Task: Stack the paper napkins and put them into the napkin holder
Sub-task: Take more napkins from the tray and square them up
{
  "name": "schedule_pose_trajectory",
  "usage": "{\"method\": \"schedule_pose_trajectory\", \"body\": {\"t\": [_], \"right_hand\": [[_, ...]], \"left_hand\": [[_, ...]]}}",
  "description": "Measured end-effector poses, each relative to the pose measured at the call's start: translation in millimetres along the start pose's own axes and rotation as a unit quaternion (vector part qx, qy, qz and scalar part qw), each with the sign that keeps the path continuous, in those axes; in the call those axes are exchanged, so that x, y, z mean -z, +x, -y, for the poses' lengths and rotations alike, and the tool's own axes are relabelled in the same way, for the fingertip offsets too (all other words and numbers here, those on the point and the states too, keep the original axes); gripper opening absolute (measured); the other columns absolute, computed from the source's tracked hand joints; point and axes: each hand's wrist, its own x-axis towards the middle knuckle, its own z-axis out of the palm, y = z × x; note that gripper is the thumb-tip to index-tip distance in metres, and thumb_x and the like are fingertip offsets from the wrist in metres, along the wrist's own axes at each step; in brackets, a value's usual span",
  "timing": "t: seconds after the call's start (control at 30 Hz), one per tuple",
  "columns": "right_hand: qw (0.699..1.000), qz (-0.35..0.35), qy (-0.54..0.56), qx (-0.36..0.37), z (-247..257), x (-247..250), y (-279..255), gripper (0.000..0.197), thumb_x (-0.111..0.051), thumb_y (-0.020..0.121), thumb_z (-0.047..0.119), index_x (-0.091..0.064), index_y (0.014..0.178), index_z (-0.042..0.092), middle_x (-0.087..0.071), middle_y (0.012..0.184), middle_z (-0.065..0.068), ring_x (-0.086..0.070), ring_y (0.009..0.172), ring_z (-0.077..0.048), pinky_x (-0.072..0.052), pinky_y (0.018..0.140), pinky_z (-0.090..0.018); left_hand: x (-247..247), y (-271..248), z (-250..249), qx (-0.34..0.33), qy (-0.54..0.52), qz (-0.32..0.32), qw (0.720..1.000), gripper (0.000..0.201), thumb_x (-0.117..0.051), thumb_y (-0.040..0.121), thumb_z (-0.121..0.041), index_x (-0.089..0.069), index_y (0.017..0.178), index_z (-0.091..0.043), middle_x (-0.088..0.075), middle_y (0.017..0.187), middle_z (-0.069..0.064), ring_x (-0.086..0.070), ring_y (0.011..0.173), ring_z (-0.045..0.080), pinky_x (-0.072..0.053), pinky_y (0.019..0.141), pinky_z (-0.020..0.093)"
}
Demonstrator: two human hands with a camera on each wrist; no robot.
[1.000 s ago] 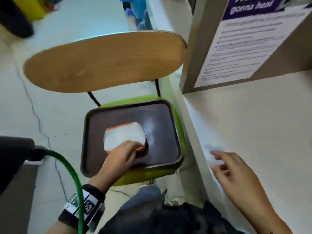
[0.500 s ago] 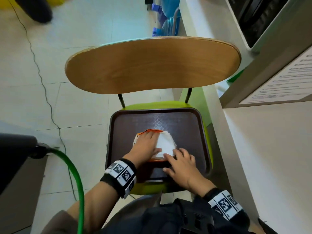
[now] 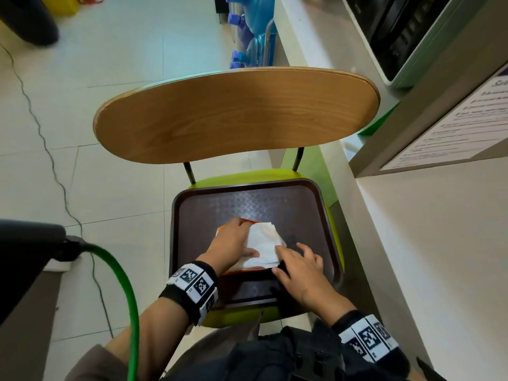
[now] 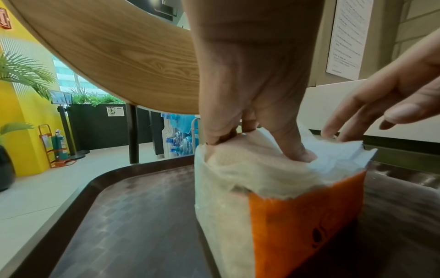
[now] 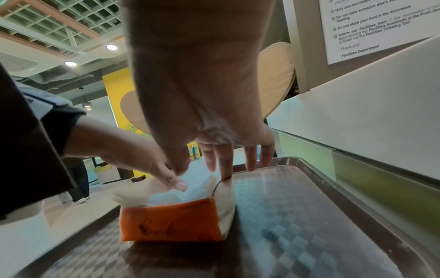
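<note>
An orange napkin holder (image 4: pixel 304 216) (image 5: pixel 171 220) stands on a dark brown tray (image 3: pixel 302 204) that lies on a green chair seat. White napkins (image 3: pixel 264 246) (image 4: pixel 238 169) fill it and stick out rumpled at the top. My left hand (image 3: pixel 244 237) (image 4: pixel 259 146) lies over the left part of the stack, with its fingers curled over the far edge and its thumb pressed into the top. My right hand (image 3: pixel 286 257) (image 5: pixel 223 159) is open, and its straight fingertips touch the stack's right edge.
The chair's wooden backrest (image 3: pixel 236 114) rises just beyond the tray. A white counter (image 3: pixel 439 243) runs along the right, with a printed notice (image 3: pixel 453 127) above it. A green cable (image 3: pixel 123 284) hangs at my left. Water bottles (image 3: pixel 253 23) stand on the floor far back.
My right hand came from the counter down to the tray and now touches the napkins. My left hand slid from the holder's near edge up over the stack.
</note>
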Motion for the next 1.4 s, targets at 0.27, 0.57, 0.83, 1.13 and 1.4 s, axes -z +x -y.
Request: {"method": "schedule_pose_trajectory", "body": {"t": [0.27,0.57,0.83,1.13,1.4], "right_hand": [[1.0,-0.004,0.02,-0.012,-1,-2,-4,0.047,-0.042,0.097,0.038,-0.031,0.142,0.027,-0.038,0.152,0.003,-0.012,0.146,-0.028,-0.015,0.114,-0.05],[0.999,-0.007,0.028,-0.026,-1,-2,-2,0.053,-0.042,0.097,0.038,-0.026,0.146,0.025,-0.04,0.151,0.001,-0.013,0.146,-0.028,-0.015,0.114,-0.051],[0.997,-0.028,0.064,-0.031,-3,-2,2,0.063,-0.052,0.091,0.046,-0.024,0.145,0.03,-0.044,0.147,0.004,-0.019,0.143,-0.026,-0.019,0.111,-0.048],[0.986,-0.027,0.165,-0.021,3,-1,7,0.086,-0.071,0.067,0.061,-0.029,0.136,0.031,-0.039,0.122,-0.003,-0.035,0.122,-0.025,-0.032,0.097,-0.04],[0.958,-0.075,0.265,0.081,3,1,7,0.041,-0.068,0.079,0.027,-0.055,0.117,0.023,-0.043,0.124,0.004,-0.04,0.12,-0.015,-0.04,0.103,-0.037]], "left_hand": [[0,-2,1,-0.005,0.008,0.003,1.0,0.076,-0.075,0.074,-0.044,-0.043,0.139,-0.021,-0.053,0.137,0.006,-0.044,0.129,0.026,-0.032,0.103,0.038],[-1,-6,6,-0.025,-0.043,-0.003,0.999,0.066,-0.078,0.07,-0.037,-0.056,0.131,-0.024,-0.055,0.113,0.004,-0.048,0.112,0.023,-0.033,0.09,0.03],[14,-12,2,-0.046,-0.022,0.051,0.997,0.043,-0.075,0.072,-0.031,-0.054,0.108,-0.021,-0.065,0.108,0.001,-0.057,0.102,0.023,-0.04,0.083,0.034],[23,-16,0,-0.108,-0.047,0.072,0.99,0.051,-0.082,0.062,-0.032,-0.059,0.108,-0.031,-0.066,0.101,-0.009,-0.057,0.09,0.01,-0.041,0.069,0.023],[36,-25,-3,-0.137,-0.009,0.081,0.987,0.035,-0.069,0.063,-0.039,-0.056,0.095,-0.033,-0.058,0.091,-0.014,-0.054,0.086,0.01,-0.052,0.075,0.037]]}}
